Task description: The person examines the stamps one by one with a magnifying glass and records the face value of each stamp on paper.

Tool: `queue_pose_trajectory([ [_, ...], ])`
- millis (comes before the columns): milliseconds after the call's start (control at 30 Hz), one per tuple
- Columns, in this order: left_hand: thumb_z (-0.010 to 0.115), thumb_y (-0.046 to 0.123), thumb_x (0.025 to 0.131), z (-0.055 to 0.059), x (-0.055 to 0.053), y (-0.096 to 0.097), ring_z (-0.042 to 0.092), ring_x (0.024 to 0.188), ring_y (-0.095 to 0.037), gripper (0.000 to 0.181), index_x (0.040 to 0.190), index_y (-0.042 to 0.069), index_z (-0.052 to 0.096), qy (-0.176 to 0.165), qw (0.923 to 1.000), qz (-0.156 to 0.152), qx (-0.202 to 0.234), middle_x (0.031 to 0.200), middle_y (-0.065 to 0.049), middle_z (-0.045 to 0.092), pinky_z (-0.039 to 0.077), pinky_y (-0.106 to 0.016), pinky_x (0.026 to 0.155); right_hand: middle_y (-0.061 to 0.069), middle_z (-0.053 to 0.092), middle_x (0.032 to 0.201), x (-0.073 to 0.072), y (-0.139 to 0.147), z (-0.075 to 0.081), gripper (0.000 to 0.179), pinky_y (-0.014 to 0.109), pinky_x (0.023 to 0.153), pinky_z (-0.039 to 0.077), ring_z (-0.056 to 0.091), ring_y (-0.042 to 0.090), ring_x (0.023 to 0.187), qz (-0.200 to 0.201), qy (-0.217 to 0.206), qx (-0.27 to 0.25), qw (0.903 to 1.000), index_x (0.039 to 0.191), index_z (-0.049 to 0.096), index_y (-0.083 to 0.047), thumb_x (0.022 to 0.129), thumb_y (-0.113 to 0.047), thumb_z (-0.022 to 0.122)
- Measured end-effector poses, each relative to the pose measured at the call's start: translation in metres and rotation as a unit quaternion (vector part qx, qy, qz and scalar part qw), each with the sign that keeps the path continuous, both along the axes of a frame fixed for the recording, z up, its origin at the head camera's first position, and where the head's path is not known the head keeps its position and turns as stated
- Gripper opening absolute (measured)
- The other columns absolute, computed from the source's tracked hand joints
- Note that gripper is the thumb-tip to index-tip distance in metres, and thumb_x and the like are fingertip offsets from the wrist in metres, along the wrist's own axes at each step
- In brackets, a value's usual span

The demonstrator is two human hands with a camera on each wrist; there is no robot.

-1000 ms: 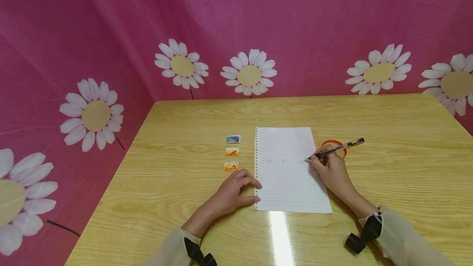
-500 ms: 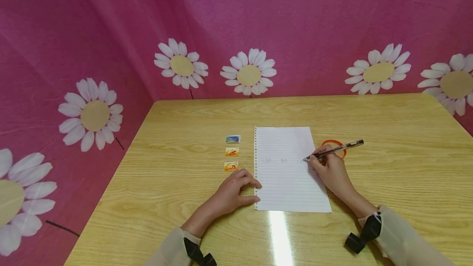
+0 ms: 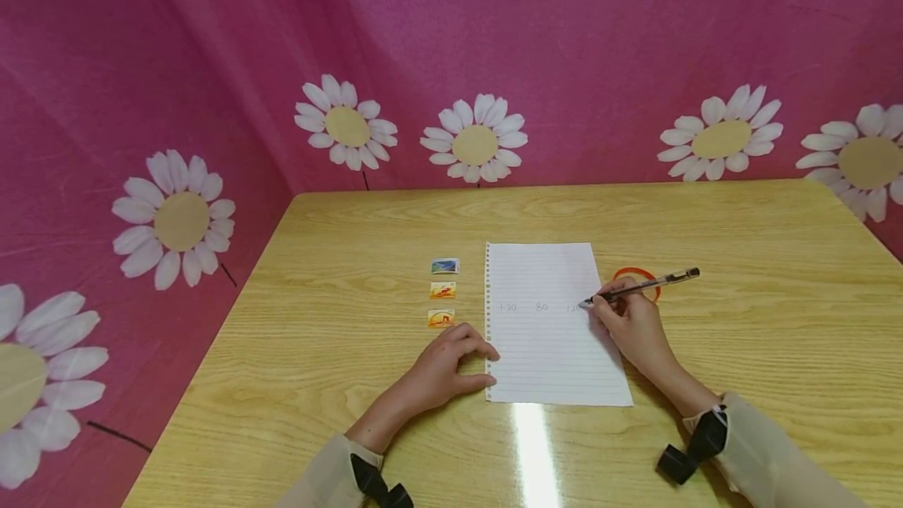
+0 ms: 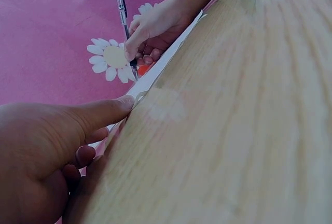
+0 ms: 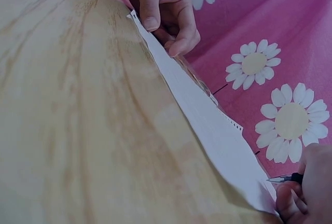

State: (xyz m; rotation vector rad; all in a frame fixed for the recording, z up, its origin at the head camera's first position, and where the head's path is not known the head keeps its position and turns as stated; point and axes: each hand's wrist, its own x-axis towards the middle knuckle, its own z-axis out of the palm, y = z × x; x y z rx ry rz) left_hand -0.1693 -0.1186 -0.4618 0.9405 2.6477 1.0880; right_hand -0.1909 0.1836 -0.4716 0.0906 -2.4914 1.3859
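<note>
A lined sheet of paper (image 3: 550,359) with punched holes down its left edge lies on the table, bearing the handwritten numbers 120, 80 and 120 in one row. My right hand (image 3: 635,328) pinches a pen (image 3: 663,279), its tip at the last number near the sheet's right side. The pen's tip (image 5: 277,179) also shows in the right wrist view. My left hand (image 3: 447,367) rests at the sheet's lower left edge, thumb and fingertips touching the paper. In the left wrist view, the left thumb (image 4: 104,114) lies straight on the paper's edge.
Several small picture stamps, one blue (image 3: 445,266) and two yellow, an upper stamp (image 3: 443,290) and a lower stamp (image 3: 441,318), form a column left of the sheet. An orange-red ring (image 3: 638,270) lies partly hidden behind the right hand. A pink flowered cloth (image 3: 564,38) hangs behind the wooden table (image 3: 353,257).
The pen's upper end shifts slightly while its tip stays by the last number. The left hand keeps its place on the paper.
</note>
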Motion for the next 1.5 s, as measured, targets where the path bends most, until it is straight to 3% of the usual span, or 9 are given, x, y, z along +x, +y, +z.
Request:
queue_pose_trajectory([
  [400,0.075,0.027,0.086,0.000,0.000,0.000,0.052,0.098,-0.015,0.023,0.106,0.017,0.071,-0.003,1.0000,0.001,-0.002,0.104,0.001,0.059,0.043,-0.029,0.086,0.010,0.058,0.080,-0.002,0.002,-0.002,0.012,0.019,0.051,0.046,0.050,-0.001,0.058,0.006,-0.013,-0.005,0.9999,0.103,0.054,0.002,0.094,-0.005,0.058],
  [833,0.075,0.027,0.087,-0.001,0.000,-0.001,0.051,0.095,-0.014,0.023,0.107,0.017,0.071,-0.008,1.0000,0.000,-0.001,0.103,0.001,0.059,0.042,-0.027,0.083,-0.005,0.053,0.069,0.001,0.001,0.000,0.014,0.022,0.047,0.043,0.052,0.004,0.054,0.038,-0.023,-0.070,0.9965,0.103,0.053,0.004,0.093,-0.004,0.059],
  [1267,0.075,0.027,0.086,-0.001,0.000,0.001,0.050,0.096,-0.013,0.023,0.107,0.018,0.071,-0.006,1.0000,0.000,-0.008,0.105,0.002,0.059,0.042,-0.027,0.084,-0.011,0.050,0.084,0.005,0.001,0.003,0.012,0.020,0.053,0.040,0.046,0.001,0.060,0.056,-0.016,-0.081,0.9950,0.103,0.054,0.003,0.093,-0.002,0.059],
  [1500,0.075,0.027,0.086,-0.001,0.000,0.000,0.050,0.096,-0.012,0.024,0.108,0.019,0.071,-0.011,0.9999,0.003,-0.009,0.105,0.002,0.059,0.042,-0.026,0.085,-0.013,0.050,0.091,0.009,0.001,0.004,0.013,0.018,0.059,0.042,0.048,0.000,0.070,0.090,-0.005,-0.103,0.9906,0.105,0.053,0.004,0.094,0.000,0.058],
])
